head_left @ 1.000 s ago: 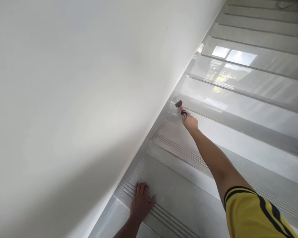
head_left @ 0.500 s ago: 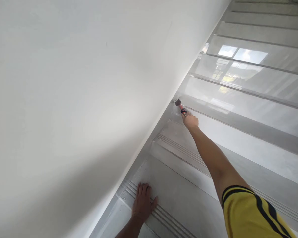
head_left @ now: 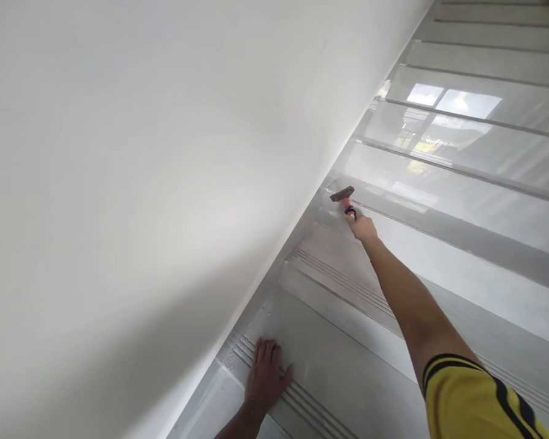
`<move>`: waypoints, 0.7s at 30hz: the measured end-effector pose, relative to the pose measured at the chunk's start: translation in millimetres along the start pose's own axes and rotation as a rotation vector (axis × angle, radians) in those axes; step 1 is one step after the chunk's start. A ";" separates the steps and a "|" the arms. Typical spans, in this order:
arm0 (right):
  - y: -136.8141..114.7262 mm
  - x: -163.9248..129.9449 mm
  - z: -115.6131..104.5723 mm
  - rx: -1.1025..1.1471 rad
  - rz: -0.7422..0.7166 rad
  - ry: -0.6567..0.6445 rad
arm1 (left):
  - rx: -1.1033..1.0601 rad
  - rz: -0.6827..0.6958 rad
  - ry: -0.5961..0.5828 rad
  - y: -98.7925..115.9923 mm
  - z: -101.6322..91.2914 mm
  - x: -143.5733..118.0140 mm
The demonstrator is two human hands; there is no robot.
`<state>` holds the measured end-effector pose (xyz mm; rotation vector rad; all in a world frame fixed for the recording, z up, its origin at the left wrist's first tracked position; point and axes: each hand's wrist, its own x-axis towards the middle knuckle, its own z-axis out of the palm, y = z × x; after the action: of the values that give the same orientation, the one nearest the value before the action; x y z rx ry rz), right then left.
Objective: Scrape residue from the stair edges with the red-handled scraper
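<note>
My right hand (head_left: 363, 227) is closed round the handle of a scraper (head_left: 344, 196) with a red and black handle and a wide dark head. That head is at the front edge of a grey stair step (head_left: 439, 239), close to the wall side; whether it touches the stone I cannot tell. Lower down, my left hand (head_left: 266, 375) lies flat with its fingers stretched out, on the grooved edge of a nearer step (head_left: 329, 341).
A plain white wall (head_left: 141, 183) fills the left, with a grey skirting strip (head_left: 297, 235) running along its foot. More glossy steps (head_left: 476, 73) rise to the upper right, and window light reflects in them. Grooved strips line some step edges.
My right hand has drawn the scraper back from the wall corner, a little right and down, and its head has turned to show wider. The left hand stays on its step.
</note>
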<state>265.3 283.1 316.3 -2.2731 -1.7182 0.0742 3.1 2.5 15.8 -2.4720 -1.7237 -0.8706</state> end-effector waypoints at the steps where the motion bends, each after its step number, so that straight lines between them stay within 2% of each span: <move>1: 2.1 3.5 -3.8 0.062 0.008 -0.026 | -0.004 0.009 0.000 -0.5 0.3 0.0; 5: -6.2 19.8 -31.8 0.191 0.015 -0.116 | 0.001 0.016 0.023 -0.7 1.3 0.3; 10: -26.9 30.0 -63.1 0.050 0.055 -0.119 | 0.019 0.011 0.049 0.0 1.8 0.2; 15: -36.2 30.1 -71.2 -0.097 0.009 -0.112 | 0.007 0.020 0.049 -0.3 1.8 0.4; 21: -34.3 28.1 -79.3 -0.140 -0.020 -0.102 | -0.053 -0.043 0.090 3.8 3.6 1.3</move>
<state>258.3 302.5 404.8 -2.3885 -1.8513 0.0682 8.3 3.2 14.5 -2.3955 -1.7527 -1.0267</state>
